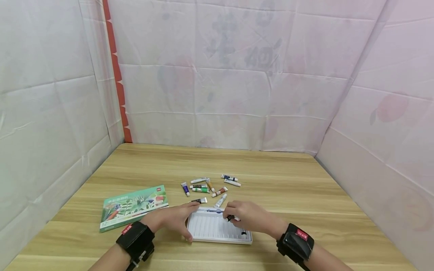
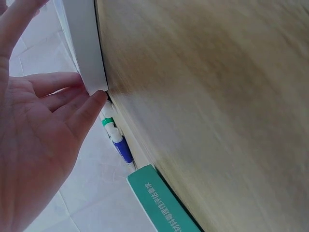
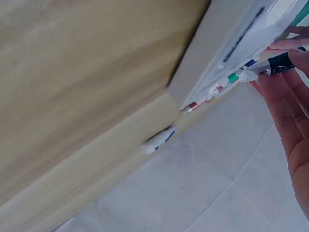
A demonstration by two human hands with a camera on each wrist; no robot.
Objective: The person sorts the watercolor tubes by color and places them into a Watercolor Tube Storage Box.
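Observation:
A shallow white plastic tray (image 1: 217,227) with ridged slots lies on the table in front of me. My left hand (image 1: 174,220) spans its left end, thumb by the front corner and fingers by the back one. In the left wrist view the straight fingertips (image 2: 100,95) touch the tray's edge (image 2: 87,43). Over the tray's right half, my right hand (image 1: 249,216) pinches a small paint tube (image 3: 280,63) with a black label, between thumb and fingers. Another tube with a dark band (image 1: 243,232) lies in a slot at the tray's right end.
Several loose paint tubes (image 1: 200,190) lie scattered behind the tray, with a white tube (image 1: 220,200) just past its back edge. A flat green illustrated box (image 1: 133,207) lies to the left. Pale fabric walls (image 1: 230,94) close in the table's back and sides.

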